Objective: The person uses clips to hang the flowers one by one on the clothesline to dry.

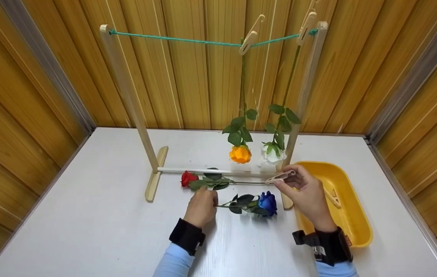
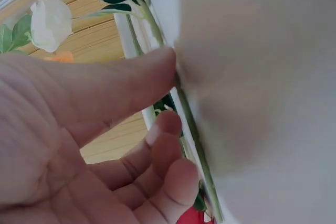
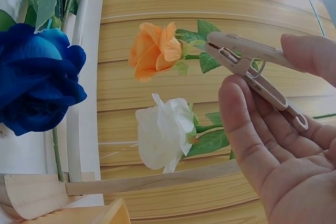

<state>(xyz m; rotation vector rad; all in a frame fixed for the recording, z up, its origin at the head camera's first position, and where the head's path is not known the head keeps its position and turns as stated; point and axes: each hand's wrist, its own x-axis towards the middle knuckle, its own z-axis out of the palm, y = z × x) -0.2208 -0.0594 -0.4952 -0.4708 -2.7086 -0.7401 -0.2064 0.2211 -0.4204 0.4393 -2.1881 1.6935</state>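
My left hand [image 1: 201,207] pinches the stem of a blue rose [image 1: 267,204] low over the white table. In the left wrist view the thumb lies against the green stem [image 2: 195,135]; the index finger is hidden. My right hand [image 1: 308,196] holds a wooden clothespin [image 3: 252,72] between thumb and fingers, beside the rack's right post. A red rose [image 1: 190,179] lies behind the left hand, its stem running right, towards the clothespin. An orange rose [image 1: 240,154] and a white rose [image 1: 273,154] hang upside down from the line, each under a clothespin.
The wooden rack's left post [image 1: 129,92] and right post [image 1: 310,73] carry a green string [image 1: 179,39]. A white bar [image 1: 203,171] joins them low down. A yellow tray [image 1: 362,219] with a clothespin [image 1: 333,197] inside stands right. Wood-patterned walls enclose the table [image 1: 99,231].
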